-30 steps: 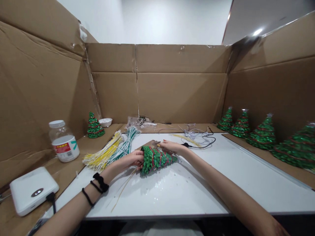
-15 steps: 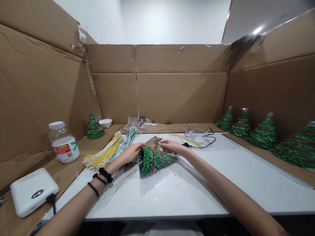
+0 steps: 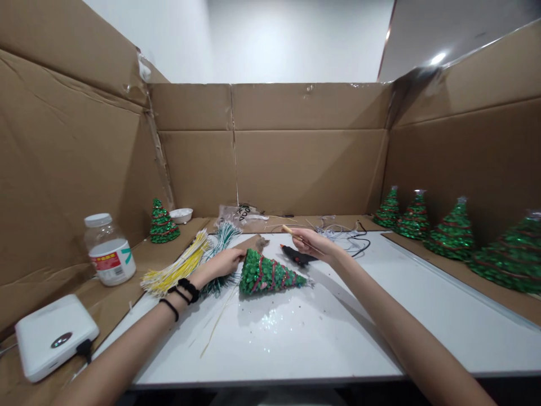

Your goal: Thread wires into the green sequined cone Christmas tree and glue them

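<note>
One white box (image 3: 57,337) sits at your far left, a black plug (image 3: 83,347) in its side. Beyond it stands a lidded jar (image 3: 110,254) with a red and white label, then a small green tree (image 3: 163,224) upright near the wall, just beside a white bowl (image 3: 181,216). Next on the table (image 3: 304,349) comes a bundle of yellow and white strands (image 3: 180,266), with a bundle of green and white strands (image 3: 226,232) close against it. Your left hand (image 3: 229,261), black bands (image 3: 183,292) on its wrist, reaches over the green bundle. Its fingers are bent at the base edge of the big green tree; whether they pinch that edge, you can't tell from this angle. That big green tree (image 3: 270,275) lies on its side at mid-table, base toward your left hand, clear tip pointing right. A cardboard piece (image 3: 252,246) lies just behind it. Farther right, a black glue gun (image 3: 296,256) with an orange tip rests near your right hand (image 3: 310,243), which grips a short tan stick (image 3: 287,229) raised above the table. At far right, four decorated trees (image 3: 451,232) stand in a row along the cardboard wall (image 3: 473,146).
</note>
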Motion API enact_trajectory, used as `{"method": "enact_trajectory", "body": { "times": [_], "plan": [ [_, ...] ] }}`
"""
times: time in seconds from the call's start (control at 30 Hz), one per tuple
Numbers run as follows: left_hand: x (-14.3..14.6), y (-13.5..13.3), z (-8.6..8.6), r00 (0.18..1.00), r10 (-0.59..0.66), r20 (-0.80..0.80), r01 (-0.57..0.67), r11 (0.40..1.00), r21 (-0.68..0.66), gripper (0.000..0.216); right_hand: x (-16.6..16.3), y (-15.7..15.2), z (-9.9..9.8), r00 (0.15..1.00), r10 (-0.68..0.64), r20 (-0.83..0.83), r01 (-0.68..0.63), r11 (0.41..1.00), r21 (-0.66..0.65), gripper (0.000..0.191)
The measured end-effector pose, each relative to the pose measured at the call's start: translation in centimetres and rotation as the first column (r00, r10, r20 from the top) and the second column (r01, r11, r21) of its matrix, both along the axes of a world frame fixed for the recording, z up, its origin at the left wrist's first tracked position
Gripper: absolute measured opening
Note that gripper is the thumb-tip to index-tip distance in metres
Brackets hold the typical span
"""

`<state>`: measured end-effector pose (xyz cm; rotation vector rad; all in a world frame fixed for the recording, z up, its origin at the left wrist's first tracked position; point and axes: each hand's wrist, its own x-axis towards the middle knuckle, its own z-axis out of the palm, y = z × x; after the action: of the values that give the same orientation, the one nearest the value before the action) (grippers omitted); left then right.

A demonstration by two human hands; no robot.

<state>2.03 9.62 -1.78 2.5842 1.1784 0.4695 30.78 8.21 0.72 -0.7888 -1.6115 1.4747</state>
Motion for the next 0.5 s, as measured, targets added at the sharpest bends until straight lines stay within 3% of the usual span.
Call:
{"method": "enact_trajectory", "body": {
  "times": [0.13,0.23,0.27,0.3,0.37,0.43,0.5],
  "plan": [
    [0.4,1.7,0.8,0.993,0.097,0.062,-0.104,0.987,0.120,0.029,-0.2,-0.4,0.0,0.999,0.043,-0.029,-0.044,0.999,-0.010,0.020],
    [0.3,1.0,2.2,0.961,0.137,0.240,-0.199,0.945,0.259,0.028,-0.3,-1.0,0.3,0.993,0.092,-0.071,-0.093,0.995,-0.021,0.021],
    [0.2,0.5,2.8,0.938,0.179,0.297,-0.257,0.934,0.249,0.027,-0.3,-1.3,0.5,0.992,0.092,-0.083,-0.094,0.995,-0.019,0.021],
    [0.1,0.0,3.2,0.907,0.233,0.351,-0.315,0.929,0.197,0.027,-0.4,-1.6,0.7,0.992,0.079,-0.096,-0.080,0.997,-0.013,0.021],
    [0.0,-1.0,3.9,0.869,0.322,0.375,-0.329,0.943,-0.047,0.024,-0.8,-2.2,1.0,0.991,0.012,-0.133,-0.011,1.000,0.006,0.020],
    [0.0,-1.7,4.1,0.885,0.348,0.311,-0.239,0.910,-0.338,0.026,-1.5,-2.9,1.1,0.979,-0.092,-0.184,0.098,0.995,0.024,0.021],
    [0.2,-2.3,4.0,0.913,0.317,0.257,-0.153,0.849,-0.505,0.036,-2.4,-3.5,1.0,0.950,-0.207,-0.232,0.227,0.972,0.062,0.025]
  ]
}}
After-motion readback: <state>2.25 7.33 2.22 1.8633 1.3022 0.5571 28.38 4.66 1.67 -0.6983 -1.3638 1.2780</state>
